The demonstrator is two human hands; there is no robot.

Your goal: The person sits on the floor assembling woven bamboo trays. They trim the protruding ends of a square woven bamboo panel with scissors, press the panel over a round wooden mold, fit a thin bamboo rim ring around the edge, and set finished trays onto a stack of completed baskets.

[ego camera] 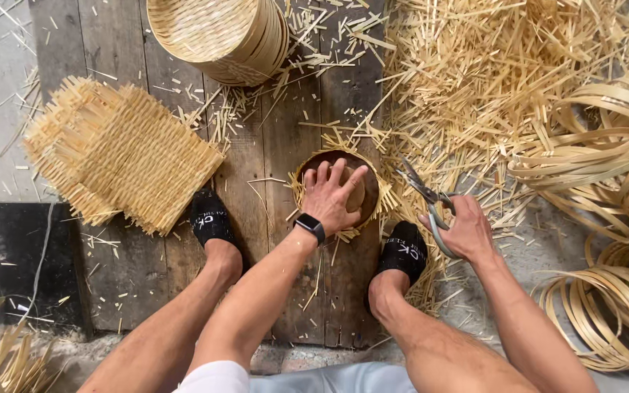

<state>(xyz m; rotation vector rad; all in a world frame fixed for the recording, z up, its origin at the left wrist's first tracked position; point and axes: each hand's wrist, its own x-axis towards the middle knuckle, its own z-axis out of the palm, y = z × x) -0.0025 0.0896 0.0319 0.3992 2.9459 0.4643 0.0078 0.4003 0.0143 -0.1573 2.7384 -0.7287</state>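
My left hand (pixel 333 195), with a black watch on the wrist, presses flat on a round brown wooden form (pixel 365 191) that sits inside a small bamboo ring with woven strips sticking out around it (pixel 336 142). My right hand (pixel 461 229) holds grey metal scissors (pixel 425 198), blades pointing up and left, just right of the ring. Both feet in black slippers (pixel 209 218) rest on the wooden boards either side of the ring.
A stack of square woven bamboo mats (pixel 118 153) lies at the left. A stack of finished round bamboo trays (pixel 220 33) stands at the top. Cut bamboo slivers (pixel 475 87) cover the upper right. Coiled bamboo hoops (pixel 606 218) pile at the right.
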